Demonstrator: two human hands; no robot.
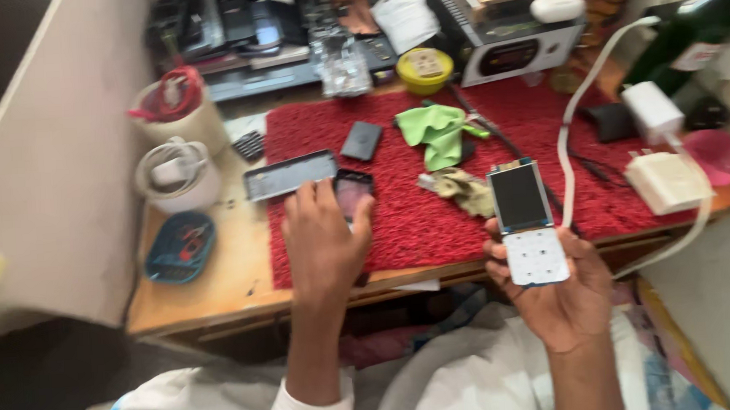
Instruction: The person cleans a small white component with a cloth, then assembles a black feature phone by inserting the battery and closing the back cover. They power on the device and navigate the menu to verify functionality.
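My right hand (560, 290) holds up a small opened keypad phone (528, 224), with a dark screen above a white key panel, near the table's front edge. My left hand (323, 241) reaches over the red mat (416, 219), fingers curled on a dark phone part (352, 194) lying there. Just beyond my left hand lies a dark rectangular phone frame (289, 175). A small black battery-like block (362, 140) sits further back on the mat.
A green cloth (436, 130) and a tan rag (460, 188) lie mid-mat. White chargers (666, 180) and a white cable (575, 116) are at the right, white tubs (179, 176) and a blue tray (180, 247) at the left. Cluttered devices fill the back.
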